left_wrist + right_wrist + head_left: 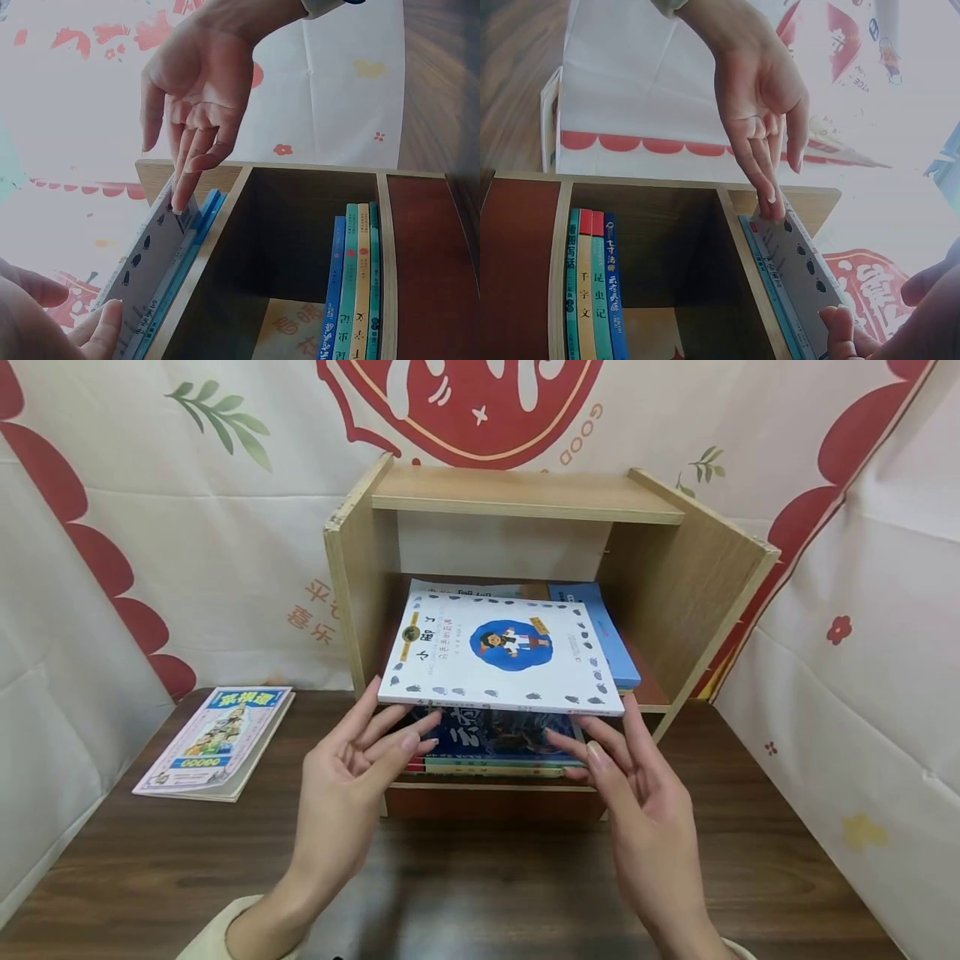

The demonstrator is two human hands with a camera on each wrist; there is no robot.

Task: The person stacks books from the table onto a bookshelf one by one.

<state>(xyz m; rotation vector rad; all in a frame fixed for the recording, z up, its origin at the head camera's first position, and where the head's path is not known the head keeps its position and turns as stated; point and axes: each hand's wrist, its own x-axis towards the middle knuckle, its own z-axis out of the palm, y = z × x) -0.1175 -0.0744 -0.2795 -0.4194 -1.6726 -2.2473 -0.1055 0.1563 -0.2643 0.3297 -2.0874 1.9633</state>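
A thin white picture book [442,647] with a blue oval on its cover lies slanted over other books on the upper shelf, its front edge lifted. My left hand [348,789] touches its near left corner with the fingertips, thumb clear of the cover. At the near right corner, the fingers of my right hand [656,814] meet the edge likewise. In the left wrist view the right hand [199,90] reaches down with nearly straight fingers against the book. The right wrist view shows the left hand [761,90] in a similar pose. Beneath lie blue books [603,631].
A wooden shelf unit [528,508] stands against the printed cloth. Its lower compartment holds a stack of several books [487,735], a dark blue one on top. To the left, a colourful booklet [217,743] rests on the dark wooden table [480,877].
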